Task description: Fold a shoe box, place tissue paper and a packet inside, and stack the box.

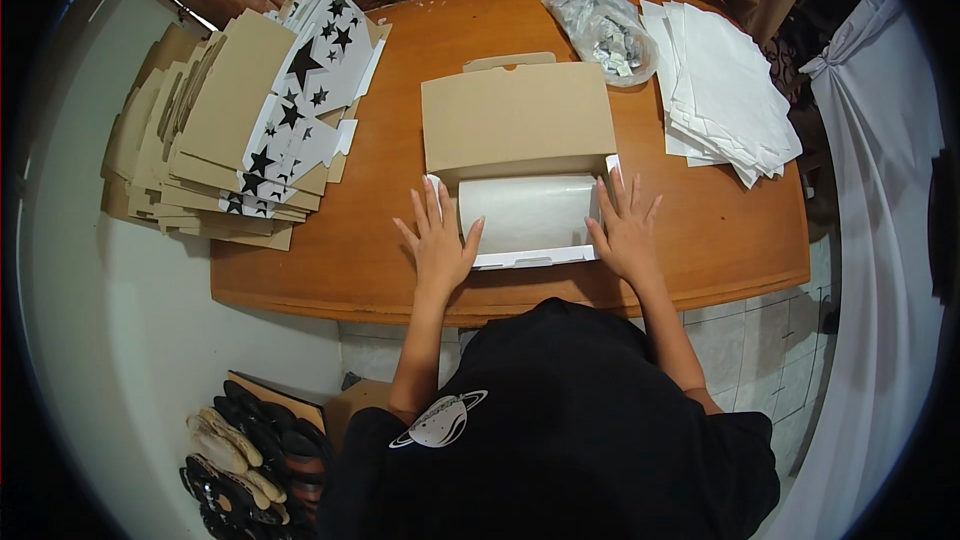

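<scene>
In front of me on the wooden table stands a cardboard box point(518, 118), its brown lid raised and tilted back. White paper point(525, 210) lies inside, its surface smooth and slightly glossy. My left hand point(440, 243) rests against the box's left side wall with fingers spread. On the opposite side my right hand point(626, 227) lies along the right wall, fingers also spread, the thumb at the box's inner edge. Neither hand holds anything. The floor of the box is hidden under the paper.
Flat cardboard blanks point(225, 105), some printed with black stars, are piled at the left. A clear plastic bag point(610, 37) of small packets sits at the back. White paper sheets point(722, 85) are stacked at the right. Shoes point(240, 450) lie below, left of me.
</scene>
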Motion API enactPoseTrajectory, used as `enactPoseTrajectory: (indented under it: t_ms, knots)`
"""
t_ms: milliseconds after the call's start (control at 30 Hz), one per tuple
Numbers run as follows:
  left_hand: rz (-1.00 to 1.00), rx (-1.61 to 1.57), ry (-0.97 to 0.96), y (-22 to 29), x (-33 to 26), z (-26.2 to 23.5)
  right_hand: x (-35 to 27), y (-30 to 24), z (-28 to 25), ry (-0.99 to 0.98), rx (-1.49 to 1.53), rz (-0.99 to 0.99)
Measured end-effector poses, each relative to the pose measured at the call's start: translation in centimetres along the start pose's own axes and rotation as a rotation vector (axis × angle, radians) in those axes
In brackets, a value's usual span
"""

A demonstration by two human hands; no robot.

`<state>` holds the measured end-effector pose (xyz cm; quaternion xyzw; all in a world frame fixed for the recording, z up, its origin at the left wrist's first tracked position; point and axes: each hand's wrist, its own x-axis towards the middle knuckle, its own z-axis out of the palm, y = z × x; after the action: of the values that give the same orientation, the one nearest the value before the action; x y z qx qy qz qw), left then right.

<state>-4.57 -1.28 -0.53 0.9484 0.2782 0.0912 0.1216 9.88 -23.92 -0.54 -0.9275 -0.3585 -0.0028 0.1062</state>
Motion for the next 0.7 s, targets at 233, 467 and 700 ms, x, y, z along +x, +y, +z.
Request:
enactPoseTrajectory:
  t_ms: [233,467,700]
  knots:
    - [-0.145,-0.346,-0.007,-0.5,3.3,0.0,2.4,0.5,-0.6,-0.084,0.172,0.050]
    - [-0.015,-0.973,0.091,-2.5,6.0,2.2,6.7,2.0,1.4,0.242,0.954,-0.009]
    - [0.138,-1.358,0.157,-4.7,6.3,2.4,7.2,2.0,1.5,0.550,1.265,-0.086]
